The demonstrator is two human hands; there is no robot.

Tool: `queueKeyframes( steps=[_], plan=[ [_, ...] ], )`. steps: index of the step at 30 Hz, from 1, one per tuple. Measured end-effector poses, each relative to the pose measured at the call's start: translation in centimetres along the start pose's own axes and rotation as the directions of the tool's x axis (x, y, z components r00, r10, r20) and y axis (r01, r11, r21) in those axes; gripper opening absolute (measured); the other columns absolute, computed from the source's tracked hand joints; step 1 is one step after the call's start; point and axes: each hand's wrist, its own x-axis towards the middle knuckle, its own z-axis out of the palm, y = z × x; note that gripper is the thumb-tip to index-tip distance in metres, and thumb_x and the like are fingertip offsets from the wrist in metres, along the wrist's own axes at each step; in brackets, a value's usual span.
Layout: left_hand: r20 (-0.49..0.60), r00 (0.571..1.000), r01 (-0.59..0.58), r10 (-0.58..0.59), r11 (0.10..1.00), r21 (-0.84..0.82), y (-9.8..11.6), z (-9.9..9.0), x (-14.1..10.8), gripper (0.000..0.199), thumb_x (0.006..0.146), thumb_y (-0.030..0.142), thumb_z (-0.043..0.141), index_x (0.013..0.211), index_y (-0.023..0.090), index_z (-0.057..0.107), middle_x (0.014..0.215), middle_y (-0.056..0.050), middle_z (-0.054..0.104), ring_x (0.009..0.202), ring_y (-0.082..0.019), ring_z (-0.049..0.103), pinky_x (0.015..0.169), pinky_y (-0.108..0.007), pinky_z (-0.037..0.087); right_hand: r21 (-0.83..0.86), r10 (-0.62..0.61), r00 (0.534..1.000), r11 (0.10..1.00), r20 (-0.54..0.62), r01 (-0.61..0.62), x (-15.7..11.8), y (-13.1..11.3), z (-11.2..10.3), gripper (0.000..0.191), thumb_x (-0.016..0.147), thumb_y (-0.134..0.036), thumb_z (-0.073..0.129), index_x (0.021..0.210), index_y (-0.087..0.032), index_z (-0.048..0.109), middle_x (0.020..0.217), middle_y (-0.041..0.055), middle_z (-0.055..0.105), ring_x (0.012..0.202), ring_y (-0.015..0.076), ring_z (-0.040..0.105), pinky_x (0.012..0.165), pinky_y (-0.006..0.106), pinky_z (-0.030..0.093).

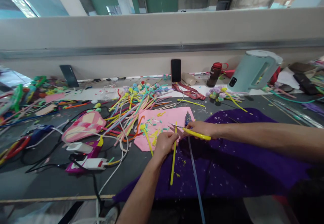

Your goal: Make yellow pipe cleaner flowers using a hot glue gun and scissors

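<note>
My left hand (pixel 165 143) pinches a yellow pipe cleaner (pixel 173 165) that stands nearly upright, its lower end over the purple cloth (pixel 227 170). My right hand (pixel 199 129) grips scissors with yellow handles (pixel 197 134). Their blades point left and meet the pipe cleaner just above my left fingers; whether they are parted is hard to make out. Beneath both hands lies a pink sheet (pixel 144 146), scattered with short yellow and green cut pieces (pixel 155 134). A dark speckled tip on a pale blue stick (pixel 194 170) shows beside my right hand.
Bundled pipe cleaner flowers (pixel 136 99) spread behind the sheet. To the left are a magenta power strip (pixel 93 151) with trailing cables, a checked pink pouch (pixel 84 126) and red-handled pliers (pixel 17 148). A phone (pixel 176 70), a bottle (pixel 214 75) and a kettle (pixel 253 70) stand at the back.
</note>
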Motion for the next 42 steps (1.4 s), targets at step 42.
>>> queueKeyframes(
  steps=[42],
  plan=[
    [0.005, 1.0, -0.018, 0.021, 0.92, -0.391, 1.0, -0.5, -1.2, 0.029, 0.068, 0.042, 0.061, 0.065, 0.014, 0.057, 0.045, 0.003, 0.056, 0.028, -0.003, 0.039, 0.028, -0.015, 0.023, 0.123, -0.247, 0.968, 0.96, -0.054, 0.252, -2.3, 2.1, 3.3, 0.042, 0.074, -0.053, 0.053, 0.098, -0.018, 0.05, 0.083, 0.0016, 0.06, 0.068, 0.0131, 0.053, 0.059, 0.023, 0.04]
  ],
)
